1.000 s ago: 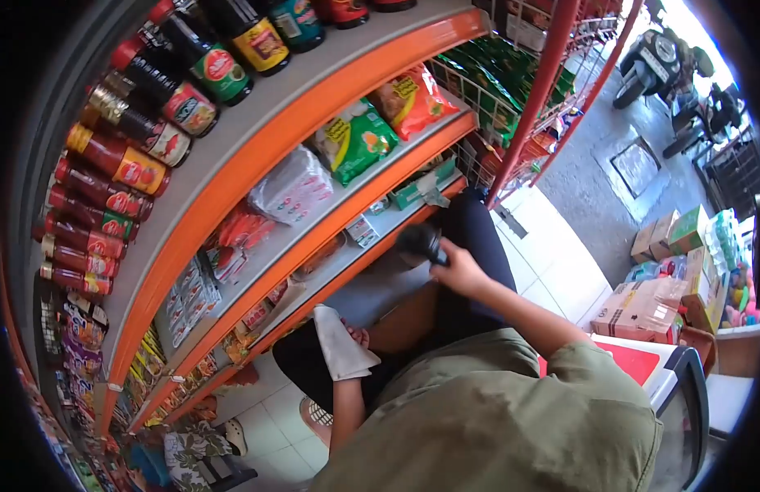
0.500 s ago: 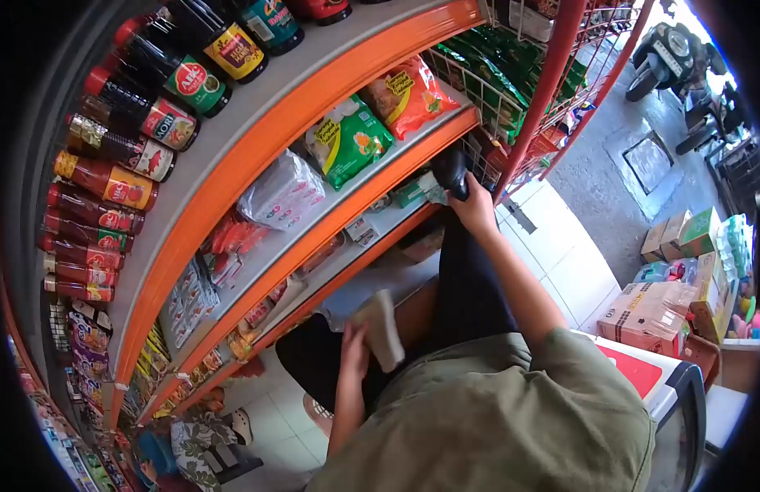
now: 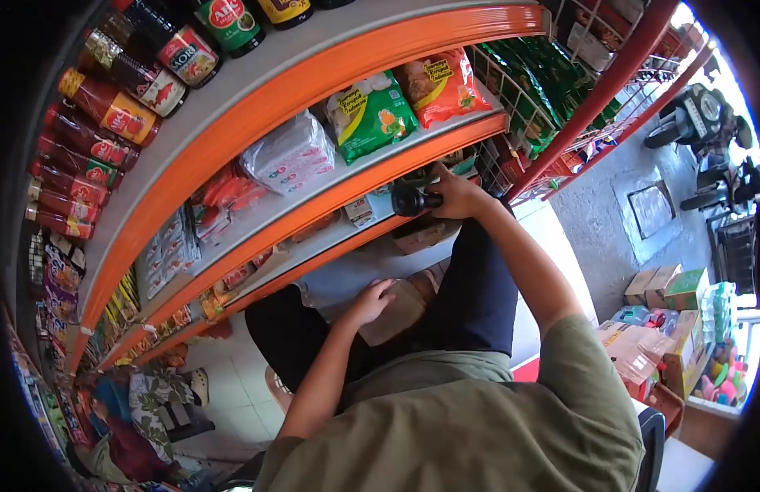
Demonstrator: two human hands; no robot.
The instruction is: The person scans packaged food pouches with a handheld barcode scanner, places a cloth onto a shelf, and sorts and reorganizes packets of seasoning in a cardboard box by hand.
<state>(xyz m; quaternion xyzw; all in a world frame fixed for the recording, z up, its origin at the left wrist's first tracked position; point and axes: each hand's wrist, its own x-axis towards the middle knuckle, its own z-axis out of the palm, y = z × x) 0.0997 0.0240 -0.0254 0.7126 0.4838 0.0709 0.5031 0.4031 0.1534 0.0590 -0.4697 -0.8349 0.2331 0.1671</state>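
Observation:
My right hand (image 3: 458, 195) is closed around the narrow end of a dark bottle-like object (image 3: 410, 199) at the lower shelf's front edge. This object lies sideways, its wide end to the left. Over my lap, my left hand (image 3: 370, 303) has its fingers stretched out beside a greyish-beige cloth (image 3: 394, 316); whether they touch it is unclear. Above the dark object, a green snack bag (image 3: 372, 115) and an orange one (image 3: 443, 86) rest on the middle shelf, with a plastic-wrapped white pack (image 3: 289, 156) to their left.
Sauce bottles (image 3: 109, 107) line the upper shelf. A red post (image 3: 597, 98) and wire racks stand to the right. Cardboard boxes (image 3: 634, 348) are at the right, with motorcycles (image 3: 700, 123) beyond. Another person (image 3: 130, 443) is at lower left.
My right hand first moved up toward the shelf with the dark object, then back down-left. My left hand has let go of the cloth, which now lies lower over my lap. The view has shifted.

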